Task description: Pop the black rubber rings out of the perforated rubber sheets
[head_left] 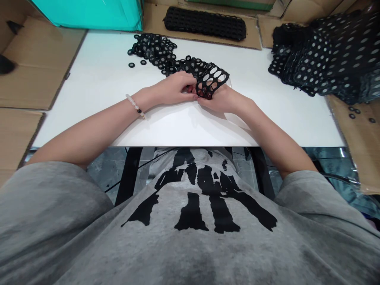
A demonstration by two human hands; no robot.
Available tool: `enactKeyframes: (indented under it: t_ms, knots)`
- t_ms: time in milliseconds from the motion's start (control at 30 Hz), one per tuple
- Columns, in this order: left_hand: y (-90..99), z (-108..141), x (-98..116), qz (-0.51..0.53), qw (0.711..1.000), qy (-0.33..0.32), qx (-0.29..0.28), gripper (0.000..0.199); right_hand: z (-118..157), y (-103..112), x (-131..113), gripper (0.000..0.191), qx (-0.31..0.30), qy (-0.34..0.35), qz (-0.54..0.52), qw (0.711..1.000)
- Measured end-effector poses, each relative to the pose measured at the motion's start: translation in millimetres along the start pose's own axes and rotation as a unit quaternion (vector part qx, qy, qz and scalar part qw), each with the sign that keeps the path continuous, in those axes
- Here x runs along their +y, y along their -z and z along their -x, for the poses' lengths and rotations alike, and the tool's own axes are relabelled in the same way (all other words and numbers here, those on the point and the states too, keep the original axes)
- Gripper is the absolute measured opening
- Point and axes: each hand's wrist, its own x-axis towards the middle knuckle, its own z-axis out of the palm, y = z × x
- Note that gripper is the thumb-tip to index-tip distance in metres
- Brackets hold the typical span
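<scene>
A small black sheet with rows of oval holes (216,75) is bent up between my hands. My right hand (222,98) is closed on its lower edge, the thumb pointing toward the other hand. My left hand (178,88) touches the sheet's near left corner with bent fingers; the fingertips of both hands nearly meet. Just behind them lies a heap of black rings with pale centres (154,49), which stretches to the back left. Two loose rings (131,65) rest at the heap's left side.
The white table (97,79) has cardboard (62,51) around it. A turquoise bag (95,14) stands at the back left, a stack of black perforated strips (204,23) at the back. Dotted black sheets (314,55) are piled at right, near several loose rings (352,116).
</scene>
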Motion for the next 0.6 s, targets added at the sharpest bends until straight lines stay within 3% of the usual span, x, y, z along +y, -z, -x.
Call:
enactKeyframes:
  t_ms: [233, 600]
  knots:
    - [0.4, 0, 0, -0.011, 1.0, 0.006, -0.008, 0.038, 1, 3, -5, 0.014, -0.02, -0.03, 0.016, 0.999]
    - [4.1, 0, 7, -0.01, 0.999, 0.016, -0.029, 0.04, -1, -4, 8, 0.016, 0.005, 0.009, 0.003, 1.0]
